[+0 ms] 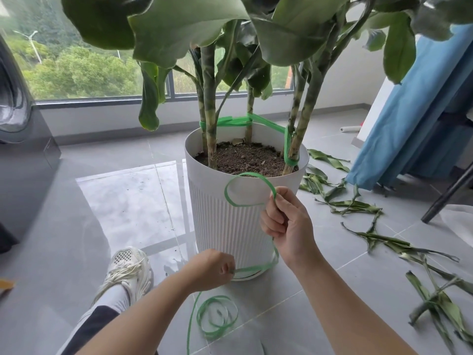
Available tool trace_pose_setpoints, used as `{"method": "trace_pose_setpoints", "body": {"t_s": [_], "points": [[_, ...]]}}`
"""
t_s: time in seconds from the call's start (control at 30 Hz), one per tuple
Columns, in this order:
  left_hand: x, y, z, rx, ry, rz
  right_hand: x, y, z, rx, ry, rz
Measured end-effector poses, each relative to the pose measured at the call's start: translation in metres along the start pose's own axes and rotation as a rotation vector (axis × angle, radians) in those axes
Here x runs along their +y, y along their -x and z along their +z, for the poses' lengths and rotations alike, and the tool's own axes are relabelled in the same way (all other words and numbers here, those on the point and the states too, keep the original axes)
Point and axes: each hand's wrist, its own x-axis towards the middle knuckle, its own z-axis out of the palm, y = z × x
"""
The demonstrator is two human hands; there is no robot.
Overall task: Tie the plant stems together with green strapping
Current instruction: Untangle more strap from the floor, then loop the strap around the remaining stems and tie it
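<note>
Strapping (233, 121), flat and bright green, is wound round the plant stems (211, 119) just above the rim of the white ribbed pot (230, 226). It runs from the left stems to the rear one and down round the right stems near the soil (245, 157). How it is fastened behind those stems is hidden. Whether the wound part joins the free length held in front of the pot cannot be told.

Large leaves (184, 29) fill the top of the view and cut off the upper stems. A dark appliance (20, 119) at the left edge and a blue cloth (409, 111) on the right are only partly in view. Trimmed leaf strips (358, 206) lie scattered on the grey tiled floor (102, 201) to the right of the pot.

The right hand (286, 221) is raised in front of the pot's wall. Its thumb and forefinger pinch the strapping where an open loop closes, and its other fingers are curled.

The left hand (212, 270) sits lower, near the pot's base, its fingers curled and closed on the same strapping. Its fingertips are turned away, so the exact pinch is hard to see.

Between the hands the strapping sags along the pot's foot. Below the left hand it trails to a loose coil (201, 313) on the floor, and one strand leaves the bottom edge. A pale shoe (130, 267) rests just left of the left hand.
</note>
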Motion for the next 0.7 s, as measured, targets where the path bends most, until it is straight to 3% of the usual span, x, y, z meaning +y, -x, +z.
{"method": "trace_pose_setpoints", "body": {"t_s": [0.27, 0.7], "points": [[0.011, -0.007, -0.052, 0.387, 0.325, 0.027, -0.006, 0.001, 0.003, 0.074, 0.189, -0.036], [0.050, 0.006, -0.128, 0.629, 0.410, 0.113, -0.044, -0.023, 0.017, 0.168, 0.329, -0.115]]}}
